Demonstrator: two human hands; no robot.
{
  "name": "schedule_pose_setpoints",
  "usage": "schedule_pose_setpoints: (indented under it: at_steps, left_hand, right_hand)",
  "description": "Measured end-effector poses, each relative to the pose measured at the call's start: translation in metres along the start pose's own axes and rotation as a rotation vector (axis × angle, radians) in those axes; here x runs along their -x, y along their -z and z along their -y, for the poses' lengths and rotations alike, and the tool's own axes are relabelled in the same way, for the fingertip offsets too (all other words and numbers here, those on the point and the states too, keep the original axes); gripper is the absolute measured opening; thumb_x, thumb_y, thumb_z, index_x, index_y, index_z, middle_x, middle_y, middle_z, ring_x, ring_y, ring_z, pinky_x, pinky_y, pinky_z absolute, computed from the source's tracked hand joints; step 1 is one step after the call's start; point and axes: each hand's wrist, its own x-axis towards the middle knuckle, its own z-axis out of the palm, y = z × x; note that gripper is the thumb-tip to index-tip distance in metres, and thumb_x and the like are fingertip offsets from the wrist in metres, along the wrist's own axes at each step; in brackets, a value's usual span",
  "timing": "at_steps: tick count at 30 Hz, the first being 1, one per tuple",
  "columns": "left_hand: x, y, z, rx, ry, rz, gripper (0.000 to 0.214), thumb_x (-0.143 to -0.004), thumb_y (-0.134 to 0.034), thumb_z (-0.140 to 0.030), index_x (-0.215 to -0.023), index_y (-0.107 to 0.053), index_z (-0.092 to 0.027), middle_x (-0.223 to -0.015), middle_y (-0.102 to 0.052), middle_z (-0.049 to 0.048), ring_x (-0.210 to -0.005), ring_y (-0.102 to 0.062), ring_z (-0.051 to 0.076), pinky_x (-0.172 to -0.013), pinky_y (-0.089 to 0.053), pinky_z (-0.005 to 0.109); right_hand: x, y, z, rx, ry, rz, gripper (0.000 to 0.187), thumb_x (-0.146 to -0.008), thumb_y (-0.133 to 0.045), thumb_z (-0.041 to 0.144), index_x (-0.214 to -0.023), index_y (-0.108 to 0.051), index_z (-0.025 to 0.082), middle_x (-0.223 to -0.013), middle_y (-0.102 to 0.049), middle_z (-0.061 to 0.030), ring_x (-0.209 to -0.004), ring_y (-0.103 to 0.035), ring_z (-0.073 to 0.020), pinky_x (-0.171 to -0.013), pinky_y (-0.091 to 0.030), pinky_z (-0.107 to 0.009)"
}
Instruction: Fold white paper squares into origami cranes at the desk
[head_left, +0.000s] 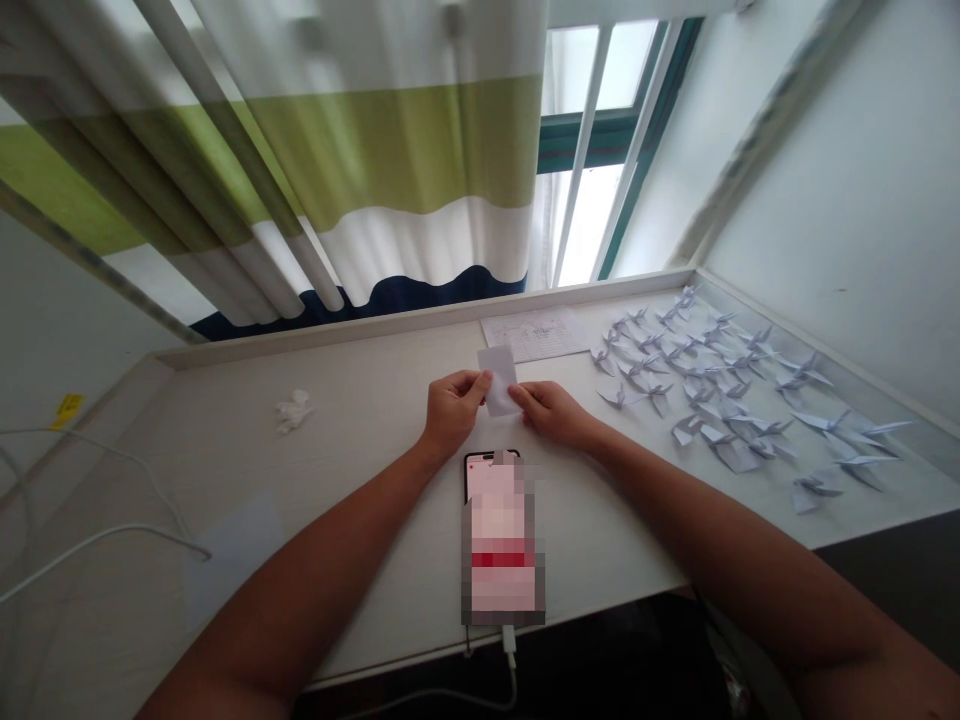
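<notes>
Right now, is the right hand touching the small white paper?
Touching. The head view shows the right hand holding the small white paper, its thumb lapping over the right edge.

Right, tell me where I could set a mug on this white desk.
Bare surface runs from the crumpled white tissue to the left hand, back to the white rail. A smaller patch lies between the black-edged, pink-screened phone and right forearm. Crowded: the right side, strewn with folded white paper birds, beside a flat printed white sheet.
</notes>
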Motion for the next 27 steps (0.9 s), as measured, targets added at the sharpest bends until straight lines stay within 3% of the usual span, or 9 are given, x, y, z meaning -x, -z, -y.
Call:
schedule_pose_setpoints:
  at_steps: [4, 9, 11, 13, 15, 16, 21, 24, 27]
  left_hand:
    - [0.001, 0.0, 0.0, 0.009, 0.021, 0.051, 0.042, -0.081, -0.083, -0.058, -0.069, -0.076, -0.018, -0.06, -0.064, 0.0004, -0.057, -0.053, 0.012, -0.057, -0.044, 0.026]
    - [0.002, -0.002, -0.003, 0.015, 0.014, 0.079, 0.042, -0.082, -0.083, -0.055, -0.065, -0.073, -0.018, -0.058, -0.063, 0.0002, -0.057, -0.055, 0.012, -0.058, -0.046, 0.026]
    - [0.001, -0.002, -0.004, 0.013, 0.024, 0.059, 0.04, -0.082, -0.084, -0.053, -0.066, -0.074, -0.018, -0.058, -0.063, -0.0004, -0.056, -0.055, 0.012, -0.058, -0.046, 0.026]
    - [0.0, -0.002, -0.004, 0.007, 0.051, 0.02, 0.037, -0.079, -0.087, -0.051, -0.068, -0.075, -0.018, -0.058, -0.063, -0.0012, -0.053, -0.052, 0.011, -0.053, -0.045, 0.025]
    - [0.0, -0.003, -0.006, 0.01, 0.079, -0.01, 0.036, -0.076, -0.089, -0.051, -0.069, -0.076, -0.018, -0.06, -0.063, -0.0014, -0.051, -0.051, 0.01, -0.048, -0.042, 0.024]
    - [0.0, -0.003, -0.007, 0.023, 0.088, -0.018, 0.037, -0.075, -0.091, -0.051, -0.069, -0.075, -0.018, -0.061, -0.064, -0.0013, -0.051, -0.05, 0.01, -0.047, -0.041, 0.024]
    - [0.003, -0.009, -0.013, 0.19, 0.08, -0.014, 0.051, -0.064, -0.099, -0.054, -0.062, -0.063, -0.018, -0.061, -0.061, -0.003, -0.055, -0.05, 0.008, -0.051, -0.042, 0.021]
    - [0.003, -0.01, -0.013, 0.259, 0.101, 0.017, 0.057, -0.062, -0.099, -0.059, -0.063, -0.059, -0.018, -0.062, -0.06, -0.0036, -0.057, -0.049, 0.008, -0.055, -0.042, 0.021]
    - [0.001, -0.009, -0.011, 0.287, 0.089, -0.002, 0.06, -0.066, -0.095, -0.066, -0.068, -0.059, -0.018, -0.066, -0.06, -0.0037, -0.059, -0.049, 0.008, -0.056, -0.043, 0.02]
  right_hand:
    - [-0.002, -0.001, -0.004, -0.129, -0.023, -0.025, 0.057, -0.096, -0.052, 0.074, -0.076, -0.057, 0.021, -0.062, -0.057, 0.0015, -0.059, -0.05, -0.0147, -0.058, -0.038, -0.029]
    - [-0.004, 0.001, -0.005, -0.046, -0.04, 0.035, 0.066, -0.101, -0.039, 0.076, -0.07, -0.057, 0.021, -0.055, -0.052, 0.0019, -0.054, -0.046, -0.0141, -0.059, -0.036, -0.03]
    - [-0.004, 0.002, -0.004, 0.065, -0.03, -0.073, 0.066, -0.102, -0.04, 0.075, -0.062, -0.049, 0.022, -0.054, -0.048, 0.0018, -0.054, -0.042, -0.0138, -0.059, -0.033, -0.031]
    - [-0.003, 0.002, -0.002, 0.218, -0.032, -0.301, 0.063, -0.1, -0.05, 0.071, -0.061, -0.042, 0.023, -0.055, -0.048, 0.0014, -0.055, -0.04, -0.0136, -0.059, -0.029, -0.032]
    - [-0.001, -0.001, 0.001, 0.329, -0.005, -0.464, 0.054, -0.099, -0.059, 0.065, -0.066, -0.046, 0.023, -0.061, -0.054, 0.0004, -0.058, -0.044, -0.0145, -0.061, -0.03, -0.032]
    - [0.0, -0.004, 0.003, 0.349, 0.026, -0.477, 0.048, -0.099, -0.062, 0.062, -0.072, -0.052, 0.023, -0.066, -0.058, -0.0008, -0.06, -0.048, -0.0155, -0.062, -0.033, -0.032]
    - [0.002, -0.015, 0.01, 0.211, 0.128, -0.294, 0.043, -0.092, -0.073, 0.063, -0.097, -0.069, 0.021, -0.088, -0.074, -0.0073, -0.075, -0.065, -0.0206, -0.072, -0.049, -0.034]
    - [0.0, -0.014, 0.008, 0.02, 0.148, -0.265, 0.043, -0.094, -0.069, 0.062, -0.095, -0.072, 0.02, -0.089, -0.077, -0.0075, -0.082, -0.069, -0.0224, -0.079, -0.052, -0.036]
    - [-0.003, -0.008, 0.001, -0.189, 0.088, -0.228, 0.049, -0.097, -0.062, 0.066, -0.084, -0.071, 0.02, -0.084, -0.076, -0.0054, -0.08, -0.067, -0.0219, -0.075, -0.052, -0.035]
